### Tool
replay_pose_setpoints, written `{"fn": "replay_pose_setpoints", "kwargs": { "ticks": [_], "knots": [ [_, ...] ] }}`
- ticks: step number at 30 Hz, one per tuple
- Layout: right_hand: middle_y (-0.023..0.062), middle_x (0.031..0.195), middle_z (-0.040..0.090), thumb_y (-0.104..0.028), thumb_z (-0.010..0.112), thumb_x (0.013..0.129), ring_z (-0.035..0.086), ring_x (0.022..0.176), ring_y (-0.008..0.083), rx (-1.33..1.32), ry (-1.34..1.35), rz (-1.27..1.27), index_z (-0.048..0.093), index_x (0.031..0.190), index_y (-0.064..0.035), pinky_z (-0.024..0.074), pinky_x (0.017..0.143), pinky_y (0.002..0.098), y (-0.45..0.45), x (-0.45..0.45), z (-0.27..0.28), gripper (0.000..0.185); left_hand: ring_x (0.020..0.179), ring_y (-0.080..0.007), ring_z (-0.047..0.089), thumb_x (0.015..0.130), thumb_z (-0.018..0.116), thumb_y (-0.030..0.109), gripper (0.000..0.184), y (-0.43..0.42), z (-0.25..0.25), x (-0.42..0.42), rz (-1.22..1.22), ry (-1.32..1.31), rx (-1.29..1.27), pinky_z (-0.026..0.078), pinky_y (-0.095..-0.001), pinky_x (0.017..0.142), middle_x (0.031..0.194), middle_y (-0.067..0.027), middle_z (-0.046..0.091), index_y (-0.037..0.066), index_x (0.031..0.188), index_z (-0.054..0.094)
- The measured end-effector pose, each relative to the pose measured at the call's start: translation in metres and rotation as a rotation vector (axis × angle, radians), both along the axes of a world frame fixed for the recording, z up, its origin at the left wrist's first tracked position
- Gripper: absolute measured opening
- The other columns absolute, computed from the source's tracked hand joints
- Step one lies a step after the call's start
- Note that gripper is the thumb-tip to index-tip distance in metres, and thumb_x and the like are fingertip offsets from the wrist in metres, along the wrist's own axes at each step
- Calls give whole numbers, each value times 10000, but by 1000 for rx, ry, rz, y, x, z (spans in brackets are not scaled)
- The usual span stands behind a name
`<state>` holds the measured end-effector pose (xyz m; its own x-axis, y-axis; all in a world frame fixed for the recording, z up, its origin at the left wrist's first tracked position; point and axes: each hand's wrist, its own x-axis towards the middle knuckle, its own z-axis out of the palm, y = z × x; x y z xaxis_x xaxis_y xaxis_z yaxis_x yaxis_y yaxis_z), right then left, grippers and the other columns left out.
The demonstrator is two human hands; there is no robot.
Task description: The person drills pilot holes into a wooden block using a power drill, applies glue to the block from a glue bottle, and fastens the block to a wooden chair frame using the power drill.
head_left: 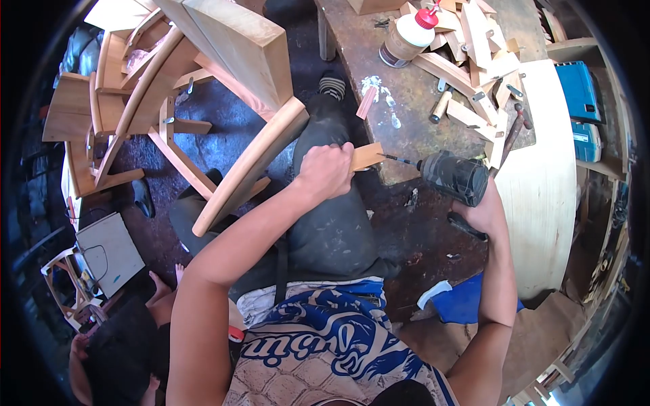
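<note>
My left hand [328, 170] is closed on a small wooden block [367, 156], held out over my thigh near the workbench corner. My right hand [482, 210] grips a dark cordless drill [455, 177] by its handle. The drill's thin bit [401, 160] points left, its tip at or very close to the right end of the block; whether it has entered the wood I cannot tell. Just left of my left hand, a curved wooden chair part [254, 166] leans across my legs, joined to a wide wooden panel [233, 47].
On the workbench [369, 61] stand a glue bottle [408, 37] with a red cap, a pinkish wood strip [367, 103], a hammer [516, 132] and piled wood pieces [477, 61]. Wooden chair frames [128, 101] stand at left. Blue cases [579, 95] sit at right. Another person [125, 352] is at lower left.
</note>
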<state>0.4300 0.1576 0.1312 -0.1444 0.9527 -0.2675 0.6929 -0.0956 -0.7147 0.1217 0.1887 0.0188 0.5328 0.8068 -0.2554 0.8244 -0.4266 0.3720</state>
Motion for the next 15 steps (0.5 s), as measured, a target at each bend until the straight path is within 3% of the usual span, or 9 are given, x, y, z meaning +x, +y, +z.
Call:
{"fn": "replay_pose_setpoints", "kwargs": {
  "ticks": [11, 15],
  "knots": [
    [192, 869, 710, -34, 710, 609, 673, 819, 391, -74, -58, 24, 686, 948, 8, 539, 774, 406, 3, -1, -1, 342, 716, -368, 713, 789, 765, 266, 377, 1, 1, 0, 8, -2, -33, 570, -444, 667, 781, -202, 686, -12, 953, 569],
    [192, 884, 712, -33, 717, 608, 675, 833, 389, -67, -61, 20, 688, 963, 5, 540, 784, 409, 3, -1, 0, 359, 673, -323, 724, 764, 759, 256, 346, 1, 0, 1, -10, 3, 11, 584, -408, 635, 758, -183, 700, -12, 919, 606]
  ]
}}
